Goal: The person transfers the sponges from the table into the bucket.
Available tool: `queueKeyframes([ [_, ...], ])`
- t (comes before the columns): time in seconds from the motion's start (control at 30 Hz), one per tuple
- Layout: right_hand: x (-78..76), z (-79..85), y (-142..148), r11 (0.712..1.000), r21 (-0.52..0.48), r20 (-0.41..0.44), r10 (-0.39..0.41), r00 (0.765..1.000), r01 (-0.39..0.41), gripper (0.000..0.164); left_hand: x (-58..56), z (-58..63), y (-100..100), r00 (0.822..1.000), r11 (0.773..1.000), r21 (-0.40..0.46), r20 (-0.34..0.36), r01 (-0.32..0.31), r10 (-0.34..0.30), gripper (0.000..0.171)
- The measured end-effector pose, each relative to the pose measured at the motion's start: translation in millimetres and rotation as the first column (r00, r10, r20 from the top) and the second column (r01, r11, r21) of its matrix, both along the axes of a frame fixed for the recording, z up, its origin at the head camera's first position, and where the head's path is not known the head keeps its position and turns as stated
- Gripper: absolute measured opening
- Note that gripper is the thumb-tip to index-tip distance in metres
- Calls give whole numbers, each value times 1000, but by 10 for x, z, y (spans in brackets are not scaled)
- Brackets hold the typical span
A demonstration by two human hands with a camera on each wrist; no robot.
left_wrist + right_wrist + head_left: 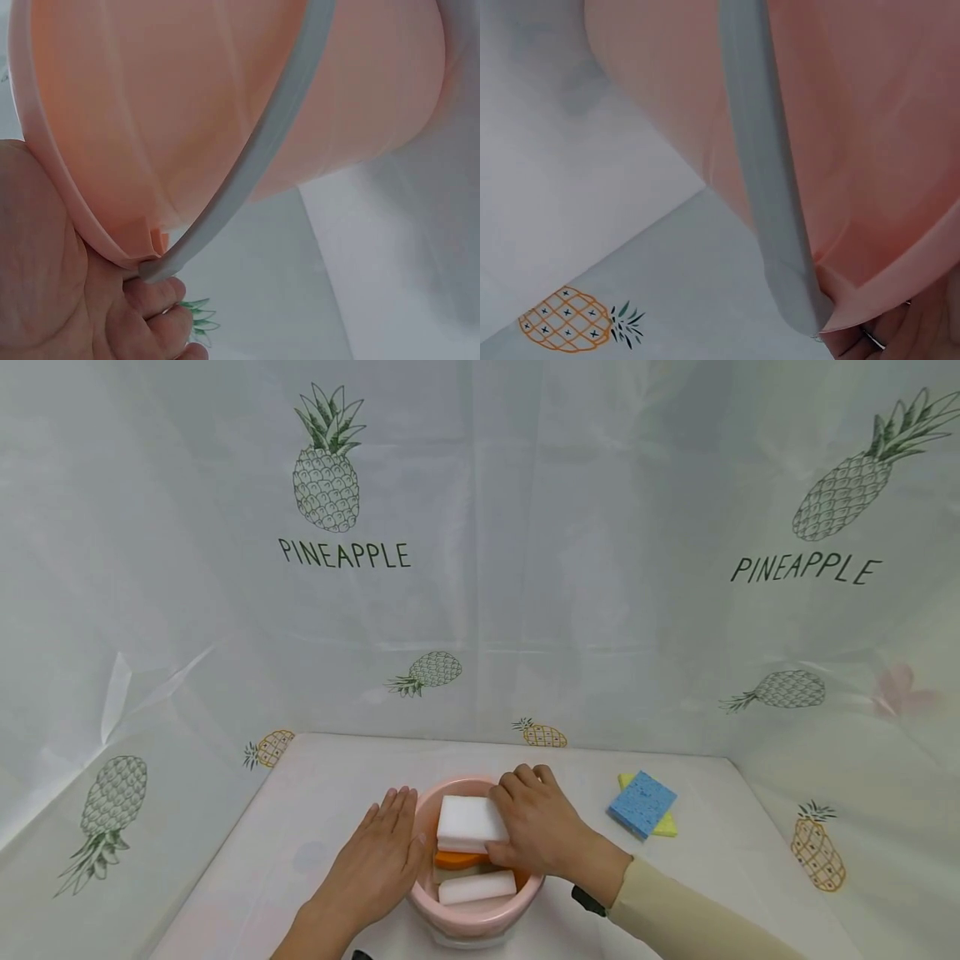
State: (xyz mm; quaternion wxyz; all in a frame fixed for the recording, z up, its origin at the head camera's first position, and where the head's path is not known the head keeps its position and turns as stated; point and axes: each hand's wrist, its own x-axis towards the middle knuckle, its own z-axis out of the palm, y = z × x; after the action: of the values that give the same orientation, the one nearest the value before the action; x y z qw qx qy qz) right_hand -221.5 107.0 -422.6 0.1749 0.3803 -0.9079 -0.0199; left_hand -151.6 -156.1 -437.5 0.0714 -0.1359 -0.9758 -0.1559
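A pink bucket (476, 920) with a grey handle (259, 154) stands in front of me, with sponges inside. My left hand (378, 860) rests along its left rim, fingers straight; in the left wrist view the palm meets the rim by the handle's joint. My right hand (540, 827) reaches over the right rim and grips the right end of a white sponge (467, 823), thumb at the near side and fingers over the far side. Under that sponge shows an orange piece (456, 860). Nearer me in the bucket lies another white block (477, 887).
To the right of the bucket, a blue sponge (642, 804) lies on top of a yellow one (666, 827). The table (330, 777) has a white cover, and a pineapple-print sheet (525, 610) hangs behind and at both sides.
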Motion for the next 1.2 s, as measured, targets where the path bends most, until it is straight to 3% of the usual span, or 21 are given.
queueKeyframes([
  [0.47,-9,10,-49,998,55,27,-26,999,25,57,2,1,0,1000,1000,13,7,3,-3,61],
  [1.0,3,27,-65,997,71,59,-4,998,-1,55,-5,3,-6,1000,1000,13,18,2,-2,61],
  [1.2,5,46,21,1000,0,-17,24,1000,-24,52,-4,-1,-7,1000,1000,19,16,2,-3,61],
])
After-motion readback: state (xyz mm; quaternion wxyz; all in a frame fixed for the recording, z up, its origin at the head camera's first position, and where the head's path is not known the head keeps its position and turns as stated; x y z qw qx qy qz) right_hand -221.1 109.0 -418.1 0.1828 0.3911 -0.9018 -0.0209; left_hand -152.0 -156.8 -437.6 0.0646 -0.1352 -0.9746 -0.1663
